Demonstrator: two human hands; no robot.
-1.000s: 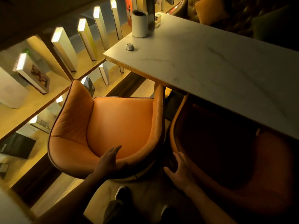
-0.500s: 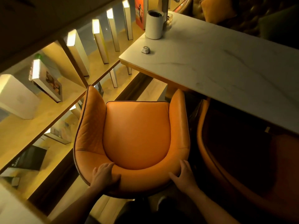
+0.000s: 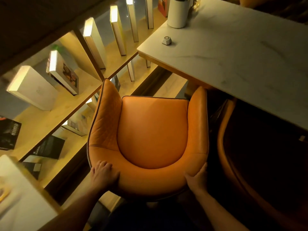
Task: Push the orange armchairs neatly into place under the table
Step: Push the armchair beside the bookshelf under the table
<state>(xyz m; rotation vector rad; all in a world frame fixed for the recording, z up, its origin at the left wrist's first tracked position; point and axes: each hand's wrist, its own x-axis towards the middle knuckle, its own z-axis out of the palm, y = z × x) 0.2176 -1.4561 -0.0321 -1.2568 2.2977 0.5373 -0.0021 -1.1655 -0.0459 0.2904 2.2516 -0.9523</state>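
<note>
An orange leather armchair stands in the middle of the view, its seat facing the white marble table. Only the tip of its right arm reaches the table's near corner. My left hand grips the left side of the curved backrest. My right hand holds the backrest's right side. A second orange armchair sits in shadow to the right, partly tucked under the tabletop.
Lit wooden shelves with books run close along the chair's left side. A white cylinder pot and a small white device sit at the table's end. Another pale surface juts in at lower left.
My right hand left the shadowed right chair and took the lit chair's backrest. My left hand slid to the backrest's left side. The lit chair has turned to face the table.
</note>
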